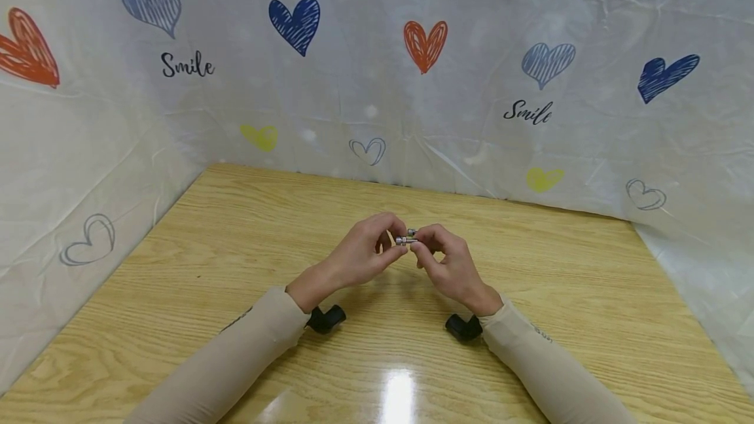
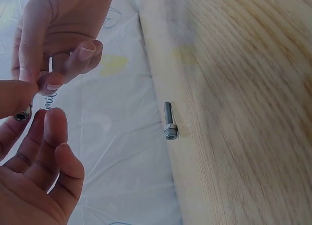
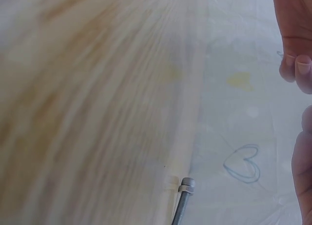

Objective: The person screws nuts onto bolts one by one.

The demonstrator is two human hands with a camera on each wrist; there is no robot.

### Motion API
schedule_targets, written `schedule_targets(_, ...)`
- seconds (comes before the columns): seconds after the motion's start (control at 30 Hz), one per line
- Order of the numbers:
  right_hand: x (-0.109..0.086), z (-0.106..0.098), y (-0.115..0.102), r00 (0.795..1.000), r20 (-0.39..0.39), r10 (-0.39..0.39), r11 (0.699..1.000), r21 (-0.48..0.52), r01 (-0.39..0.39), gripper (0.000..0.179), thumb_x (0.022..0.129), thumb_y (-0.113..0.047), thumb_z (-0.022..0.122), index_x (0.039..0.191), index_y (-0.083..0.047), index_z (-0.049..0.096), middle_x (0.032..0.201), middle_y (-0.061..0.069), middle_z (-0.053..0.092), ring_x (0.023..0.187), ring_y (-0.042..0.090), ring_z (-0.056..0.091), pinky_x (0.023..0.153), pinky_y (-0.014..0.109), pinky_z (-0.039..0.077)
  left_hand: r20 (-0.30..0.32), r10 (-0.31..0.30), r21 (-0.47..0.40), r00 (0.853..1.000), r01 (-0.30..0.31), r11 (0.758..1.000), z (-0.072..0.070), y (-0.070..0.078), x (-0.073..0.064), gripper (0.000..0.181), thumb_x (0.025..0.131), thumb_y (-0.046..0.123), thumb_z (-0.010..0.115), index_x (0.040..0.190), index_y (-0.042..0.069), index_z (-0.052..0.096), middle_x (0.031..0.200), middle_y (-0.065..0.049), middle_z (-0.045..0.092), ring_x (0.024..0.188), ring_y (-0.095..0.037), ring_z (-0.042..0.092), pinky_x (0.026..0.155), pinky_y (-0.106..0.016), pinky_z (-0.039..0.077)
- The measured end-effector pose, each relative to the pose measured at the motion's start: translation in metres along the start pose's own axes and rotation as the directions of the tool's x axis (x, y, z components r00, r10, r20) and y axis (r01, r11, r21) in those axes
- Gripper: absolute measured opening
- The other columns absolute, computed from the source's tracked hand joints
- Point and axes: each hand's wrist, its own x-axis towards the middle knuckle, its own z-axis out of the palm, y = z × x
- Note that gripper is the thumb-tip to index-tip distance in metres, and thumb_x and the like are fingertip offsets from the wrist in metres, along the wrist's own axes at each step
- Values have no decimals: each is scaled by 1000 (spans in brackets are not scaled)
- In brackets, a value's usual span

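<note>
In the head view both hands meet above the middle of the table around a small silver bolt (image 1: 402, 241), held about level with its head to the left. My left hand (image 1: 368, 247) has thumb and index finger at the head end, where a nut or collar sits. The shank end is pinched by the thumb and index finger of my right hand (image 1: 444, 260). A second bolt (image 2: 169, 123) lies on the table behind them, a nut near its head; the right wrist view shows this bolt (image 3: 185, 192) too. Fingers partly cover the held bolt's head (image 2: 22, 115) in the left wrist view.
The wood-grain table (image 1: 235, 228) runs back to a pale sheet (image 1: 353, 97) printed with hearts and "Smile". Black wrist mounts (image 1: 326, 319) jut inward from both sleeves, close above the tabletop. Light glares off the table's front.
</note>
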Motion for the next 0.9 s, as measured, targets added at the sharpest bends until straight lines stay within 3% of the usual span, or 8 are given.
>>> schedule_targets(0.27,-1,-1,6,1000,6,-16,1000,21,16,12,94,3,57,101,-6,58,80,2,60,57,18,57,55,27,51,21,-52,-25,998,52,998,-1,1,-1,4,96,16,60,98,13,61,91,4,57,69,-11,53,61,-25,47)
schedule_targets(0.57,-1,0,7,1000,2,-19,1000,17,19,18,89,12,58,101,-3,58,80,4,60,56,20,58,55,29,51,42,-84,-9,996,84,996,-1,1,-2,10,98,20,56,98,14,63,91,5,58,73,-10,52,64,-25,47)
schedule_targets(0.73,1,0,1,1000,-3,-20,1000,12,20,19,87,17,57,99,3,57,77,8,60,54,25,57,53,31,50,31,-64,-10,997,65,998,-1,0,-1,11,96,22,60,103,13,62,96,4,58,71,-8,53,63,-25,47)
schedule_targets(0.9,7,-3,-21,1000,2,-18,1000,5,18,15,86,19,56,95,7,56,75,11,59,53,30,56,52,34,51,10,-27,-12,1000,27,1000,-1,0,0,18,90,14,68,105,10,58,95,3,57,68,-7,53,61,-25,47)
